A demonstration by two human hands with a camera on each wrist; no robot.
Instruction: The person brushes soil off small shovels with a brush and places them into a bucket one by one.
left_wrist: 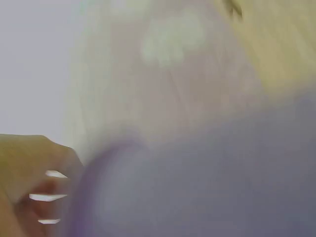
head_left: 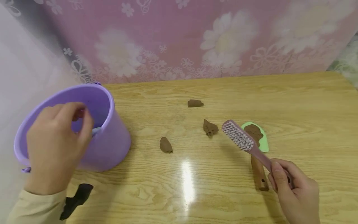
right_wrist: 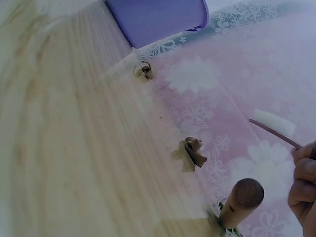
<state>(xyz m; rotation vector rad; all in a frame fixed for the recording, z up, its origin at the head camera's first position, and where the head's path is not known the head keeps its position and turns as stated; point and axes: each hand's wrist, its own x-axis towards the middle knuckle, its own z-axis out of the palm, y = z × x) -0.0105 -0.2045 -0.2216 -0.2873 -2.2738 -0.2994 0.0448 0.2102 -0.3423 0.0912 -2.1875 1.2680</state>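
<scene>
My right hand [head_left: 296,189] grips the handle of a mauve brush [head_left: 237,135], its pale bristles facing up, above the wooden table. Beneath the brush lies a tool with a green blade [head_left: 264,144] and a wooden handle [head_left: 258,175]; a brown, clay-like lump [head_left: 253,131] sits on the blade. Over the mouth of a purple bucket [head_left: 114,140] hangs my left hand [head_left: 56,137], thumb and fingers bent towards each other. Whether it pinches anything is hidden by the hand. Just below its thumb, a pale bluish thing [head_left: 96,130] shows inside the bucket.
Three brown clay-like pieces lie on the table [head_left: 156,193]: one piece [head_left: 195,103] farther back, one crumpled piece [head_left: 210,128] near the brush, one piece [head_left: 166,145] nearer the bucket. A pink flowered curtain [head_left: 173,40] hangs behind. A black piece [head_left: 76,200] shows beside my left sleeve.
</scene>
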